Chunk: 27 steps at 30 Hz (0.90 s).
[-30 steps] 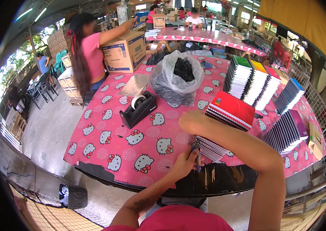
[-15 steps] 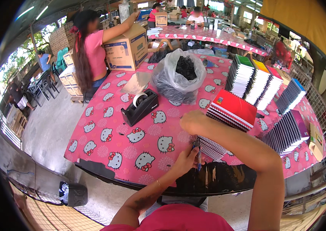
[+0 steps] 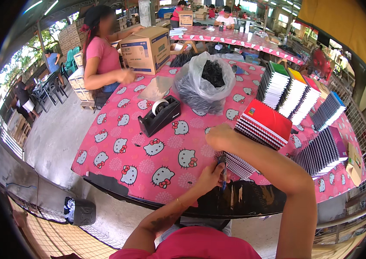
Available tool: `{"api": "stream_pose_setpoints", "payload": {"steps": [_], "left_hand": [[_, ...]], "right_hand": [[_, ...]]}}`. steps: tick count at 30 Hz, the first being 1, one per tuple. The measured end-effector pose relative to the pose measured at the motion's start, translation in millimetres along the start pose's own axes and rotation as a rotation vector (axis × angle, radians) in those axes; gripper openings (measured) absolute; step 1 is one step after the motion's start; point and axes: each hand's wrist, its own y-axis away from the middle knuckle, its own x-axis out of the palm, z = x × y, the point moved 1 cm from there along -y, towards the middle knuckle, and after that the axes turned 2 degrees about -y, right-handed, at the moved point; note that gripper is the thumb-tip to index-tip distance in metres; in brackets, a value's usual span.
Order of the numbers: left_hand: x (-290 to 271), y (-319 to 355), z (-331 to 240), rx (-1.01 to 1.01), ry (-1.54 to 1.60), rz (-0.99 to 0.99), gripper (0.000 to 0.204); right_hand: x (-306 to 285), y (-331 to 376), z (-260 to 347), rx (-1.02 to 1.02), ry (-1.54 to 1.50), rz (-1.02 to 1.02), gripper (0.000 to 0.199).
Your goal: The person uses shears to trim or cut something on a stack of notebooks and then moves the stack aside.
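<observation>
My left hand (image 3: pixel 212 176) is at the table's front edge, its fingers closed round a slim dark tool with blue on it (image 3: pixel 223 183), held upright; its exact kind is hard to make out. My right hand (image 3: pixel 220 136) is bent down over the left end of a low stack of spiral-bound notebooks (image 3: pixel 240 166). Its fingers curl under and are mostly hidden, as is whatever they grip. My right forearm crosses above that stack. Just beyond it lies a pile of red-covered spiral notebooks (image 3: pixel 266 119).
A black tape dispenser (image 3: pixel 161 117) and a clear bag of black coils (image 3: pixel 200 93) stand on the pink table (image 3: pixel 118 172). Notebook stacks with green (image 3: pixel 273 86), blue (image 3: pixel 329 111) and purple (image 3: pixel 323 151) covers stand right. A co-worker (image 3: pixel 103 56) stands beside a cardboard box (image 3: pixel 145 51).
The co-worker has lowered one arm from above the box to the table's edge. My hands keep nearly the same place at the notebook stack; the view has shifted slightly.
</observation>
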Motion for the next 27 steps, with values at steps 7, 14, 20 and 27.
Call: {"api": "stream_pose_setpoints", "payload": {"steps": [7,14,20,27], "left_hand": [[0.2,-5.0,-8.1,0.025,-0.114,0.003,0.03],[-1.1,2.3,6.6,-0.036,-0.005,-0.018,0.033],[-4.5,-7.1,3.3,0.019,-0.076,0.007,0.035],[-2.5,2.3,16.1,-0.032,-0.027,-0.014,0.036]], "right_hand": [[12.6,-8.8,-6.2,-0.025,0.058,-0.005,0.022],[11.0,-6.2,0.0,-0.05,0.033,-0.08,0.021],[22.2,-19.0,-1.1,-0.04,0.063,0.04,0.023],[24.7,-16.5,0.2,-0.051,0.024,-0.056,0.024]]}}
